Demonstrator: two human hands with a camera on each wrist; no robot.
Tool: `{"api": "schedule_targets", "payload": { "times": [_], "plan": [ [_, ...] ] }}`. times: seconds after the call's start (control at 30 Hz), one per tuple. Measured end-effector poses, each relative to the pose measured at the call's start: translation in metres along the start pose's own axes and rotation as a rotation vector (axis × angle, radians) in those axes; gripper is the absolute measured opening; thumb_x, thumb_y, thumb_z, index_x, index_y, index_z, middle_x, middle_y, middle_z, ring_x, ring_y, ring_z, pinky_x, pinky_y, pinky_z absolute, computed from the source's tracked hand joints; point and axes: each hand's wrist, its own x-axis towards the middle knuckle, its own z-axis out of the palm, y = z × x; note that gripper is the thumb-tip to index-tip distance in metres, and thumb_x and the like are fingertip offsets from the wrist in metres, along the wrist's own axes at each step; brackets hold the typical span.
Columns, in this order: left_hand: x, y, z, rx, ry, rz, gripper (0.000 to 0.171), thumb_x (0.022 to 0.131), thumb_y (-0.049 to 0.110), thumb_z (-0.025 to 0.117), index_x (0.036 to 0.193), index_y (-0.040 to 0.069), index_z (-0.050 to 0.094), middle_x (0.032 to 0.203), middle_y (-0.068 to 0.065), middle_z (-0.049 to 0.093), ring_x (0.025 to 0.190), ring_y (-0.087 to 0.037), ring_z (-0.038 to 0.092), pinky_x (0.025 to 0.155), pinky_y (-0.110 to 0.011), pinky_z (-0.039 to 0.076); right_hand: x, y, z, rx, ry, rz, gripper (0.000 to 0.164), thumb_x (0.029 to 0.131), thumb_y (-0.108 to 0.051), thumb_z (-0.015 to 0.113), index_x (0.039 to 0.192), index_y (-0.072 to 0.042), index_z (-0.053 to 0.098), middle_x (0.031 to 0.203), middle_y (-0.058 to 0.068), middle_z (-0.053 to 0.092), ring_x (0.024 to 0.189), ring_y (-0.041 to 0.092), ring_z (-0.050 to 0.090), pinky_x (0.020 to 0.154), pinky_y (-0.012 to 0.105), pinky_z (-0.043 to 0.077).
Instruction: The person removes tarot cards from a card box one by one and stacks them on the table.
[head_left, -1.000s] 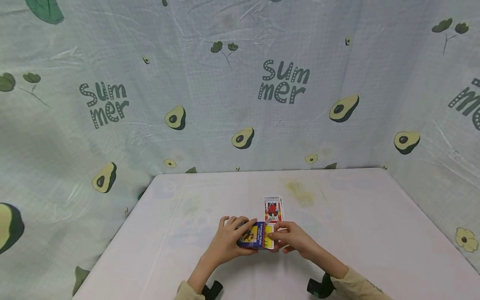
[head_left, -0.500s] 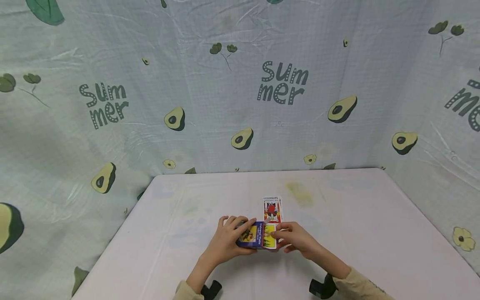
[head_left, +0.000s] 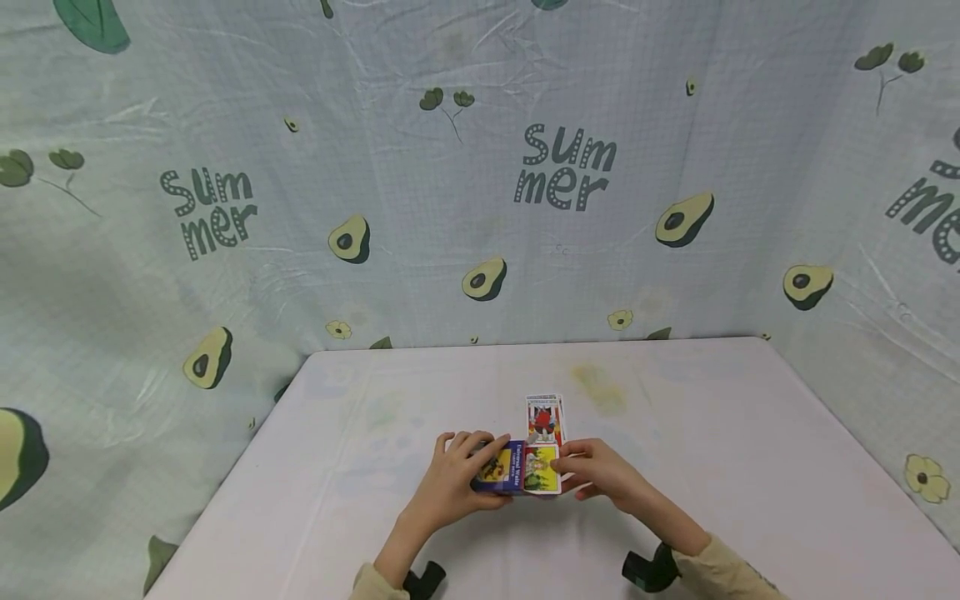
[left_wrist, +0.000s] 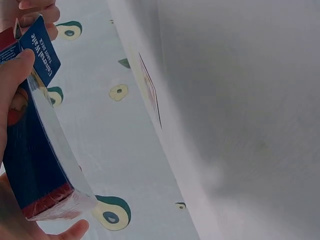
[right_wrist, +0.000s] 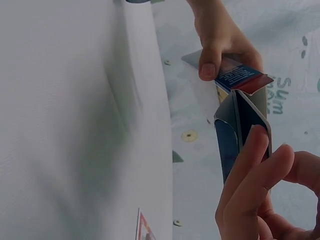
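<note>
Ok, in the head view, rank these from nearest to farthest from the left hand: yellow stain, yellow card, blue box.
1. Blue box: gripped by the left hand.
2. Yellow card: at the box's right end.
3. Yellow stain: on the table, beyond and right of the box.

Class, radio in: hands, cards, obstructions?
Left hand grips deck box. Right hand pinches yellow card at box's end. Red-patterned card beyond on table; nothing visibly blocking.
</note>
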Motion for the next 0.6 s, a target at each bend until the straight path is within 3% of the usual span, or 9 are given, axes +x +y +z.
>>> {"api": "schedule_targets", "payload": {
  "times": [0.4,0.6],
  "plan": [
    [0.010,-0.007,0.003,0.017,0.040,0.008,0.075,0.062,0.051,0.073,0.128,0.025,0.048,0.108,0.003,0.053,0.096,-0.017,0.050,0.087,-0.046,0.036,0.003,-0.005,-0.015,-0.036,0.060,-0.001,0.047,0.081,-0.028,0.064,0.118,-0.004,0.048,0.087,0.005,0.068,0.067,0.015,0.064,0.053,0.023,0.046],
    [0.011,-0.008,0.004,0.042,0.049,0.017,0.075,0.062,0.053,0.072,0.127,0.025,0.048,0.107,0.003,0.052,0.094,-0.016,0.050,0.087,-0.045,0.037,0.003,-0.006,-0.024,-0.053,0.083,-0.006,0.047,0.079,-0.028,0.065,0.118,-0.006,0.051,0.086,0.004,0.068,0.067,0.017,0.063,0.053,0.023,0.045]
  ]
}}
